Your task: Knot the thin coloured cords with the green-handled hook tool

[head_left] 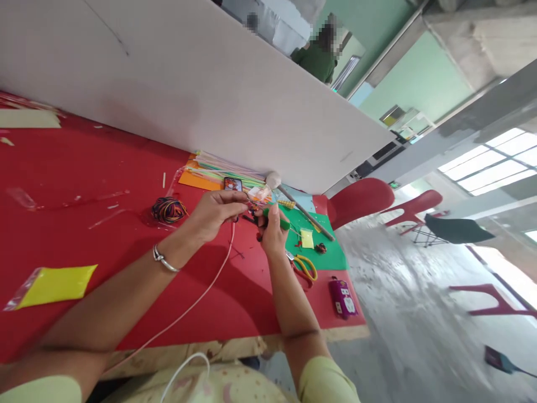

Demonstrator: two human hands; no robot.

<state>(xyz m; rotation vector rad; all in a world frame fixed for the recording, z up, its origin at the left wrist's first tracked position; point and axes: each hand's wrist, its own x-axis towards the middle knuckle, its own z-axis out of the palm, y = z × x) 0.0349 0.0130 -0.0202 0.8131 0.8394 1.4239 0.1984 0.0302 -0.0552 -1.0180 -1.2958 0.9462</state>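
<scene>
My left hand (218, 212) is closed in a pinch, thumb against fingers, at the middle of the red-covered table. What it pinches is too small to make out. Close on its right, my right hand (272, 232) wraps round a green-handled tool (284, 223), whose working end I cannot make out. A pale pink cord (218, 271) runs from under my left hand down toward the table's front edge. Just behind the hands lies a phone (232, 184) with a lit screen. A ball of dark multicoloured thread (168, 210) rests left of my left hand.
Yellow-handled pliers (308, 267) and a purple pouch (343, 298) lie at right. Behind are pastel sticks (226, 168) and a grey rod (308, 212) on green sheet. Yellow packet (56, 285) sits left. A white partition (201, 95) borders the table; red chairs (361, 198) stand beyond.
</scene>
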